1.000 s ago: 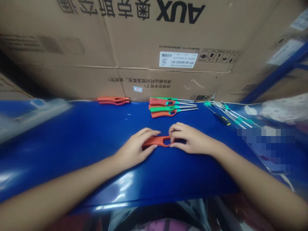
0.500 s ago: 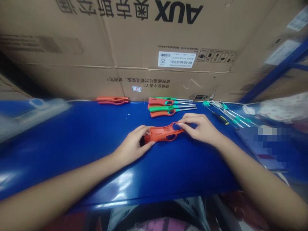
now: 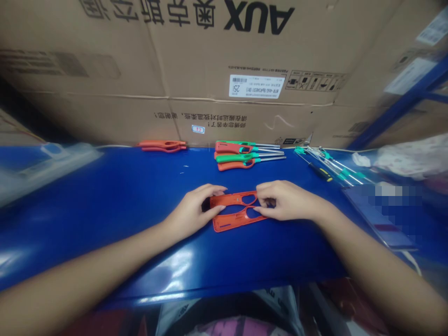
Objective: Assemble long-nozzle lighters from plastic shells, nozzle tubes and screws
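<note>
Shells (image 3: 229, 220) lie side by side, unjoined, left hand (image 3: 191, 207) gripping the far one, right hand (image 3: 289, 200) closed at both right ends, lighters (image 3: 229, 159) behind already with rods (image 3: 275, 158).

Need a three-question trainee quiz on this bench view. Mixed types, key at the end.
1. Multiple choice: which is nearest the screwdriver?
A) left hand
B) right hand
C) pair of orange handles at the back left

2. True or false: the two orange shells between the hands are stacked together.

3. Fill in: the AUX lettering on the carton appears upside ____.

Key: 1 B; 2 false, the orange shells lie side by side; 3 down.
</note>
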`<state>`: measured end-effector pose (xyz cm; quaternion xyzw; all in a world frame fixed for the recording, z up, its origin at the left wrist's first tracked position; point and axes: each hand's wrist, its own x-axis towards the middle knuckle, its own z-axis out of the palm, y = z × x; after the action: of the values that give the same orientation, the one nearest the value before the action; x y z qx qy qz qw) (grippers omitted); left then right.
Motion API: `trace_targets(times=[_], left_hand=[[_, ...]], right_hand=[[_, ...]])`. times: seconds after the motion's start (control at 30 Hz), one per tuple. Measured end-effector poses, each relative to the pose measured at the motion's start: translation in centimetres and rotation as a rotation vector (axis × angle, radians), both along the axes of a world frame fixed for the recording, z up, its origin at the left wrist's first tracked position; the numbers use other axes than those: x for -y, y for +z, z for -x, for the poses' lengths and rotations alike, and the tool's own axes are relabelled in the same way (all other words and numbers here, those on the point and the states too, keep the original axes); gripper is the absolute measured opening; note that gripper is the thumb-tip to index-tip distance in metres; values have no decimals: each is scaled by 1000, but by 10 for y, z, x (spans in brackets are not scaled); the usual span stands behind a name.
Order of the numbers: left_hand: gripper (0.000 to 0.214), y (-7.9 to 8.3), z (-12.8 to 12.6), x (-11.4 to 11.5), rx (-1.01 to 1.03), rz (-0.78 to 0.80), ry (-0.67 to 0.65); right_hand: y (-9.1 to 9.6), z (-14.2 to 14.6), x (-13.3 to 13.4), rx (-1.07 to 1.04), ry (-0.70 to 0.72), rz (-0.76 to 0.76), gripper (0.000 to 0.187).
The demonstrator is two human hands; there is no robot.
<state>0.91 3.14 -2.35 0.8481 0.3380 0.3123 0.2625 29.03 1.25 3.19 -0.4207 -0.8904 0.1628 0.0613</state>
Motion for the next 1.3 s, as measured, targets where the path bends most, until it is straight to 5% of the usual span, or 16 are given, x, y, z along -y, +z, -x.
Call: trace_targets(times=[0.37, 0.83, 1.3], left_hand=[[30, 23, -1, 18, -257, -233, -93], [17, 7, 0, -6, -48, -87, -62], [32, 15, 0, 7, -217, -175, -76]], right_hand=[[-12, 2, -3, -116, 77, -34, 11], [-16, 5, -4, -90, 16, -101, 7], [-18, 5, -5, -101, 2, -111, 6]])
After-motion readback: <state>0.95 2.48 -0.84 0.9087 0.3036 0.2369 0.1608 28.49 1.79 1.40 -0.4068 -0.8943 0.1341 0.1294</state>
